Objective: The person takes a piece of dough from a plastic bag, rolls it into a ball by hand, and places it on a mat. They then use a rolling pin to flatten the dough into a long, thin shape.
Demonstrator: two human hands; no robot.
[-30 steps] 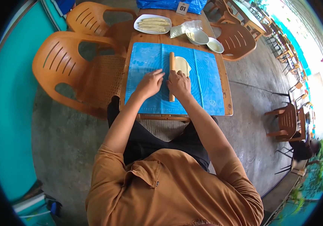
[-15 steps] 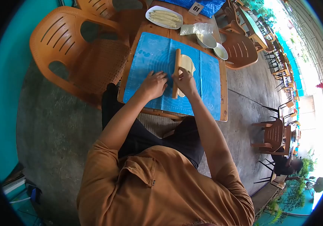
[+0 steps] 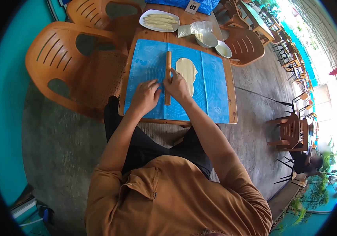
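A wooden rolling pin (image 3: 168, 59) lies lengthwise on a blue silicone mat (image 3: 211, 92) with printed circles. My right hand (image 3: 177, 85) grips the pin near its middle, with the fingers bent around it. Just right of the pin is a long, flat sheet of pale dough (image 3: 186, 72) with an uneven right edge; my right hand and wrist cover part of its lower left side. My left hand (image 3: 146, 96) rests over the mat left of the pin, fingers stretched out and holding nothing.
On the wooden table (image 3: 232, 106), beyond the mat, are a white plate (image 3: 142, 20) of rolled dough strips, a plastic bag (image 3: 190, 29), a bowl (image 3: 207, 40) and a smaller bowl (image 3: 224, 49). Orange plastic chairs (image 3: 42, 51) stand at the left, another chair (image 3: 247, 45) at the right.
The rolling pin has moved left off the dough's edge with my right hand on it, leaving a strip of mat between them. My left hand has shifted left too. The view has shifted slightly.
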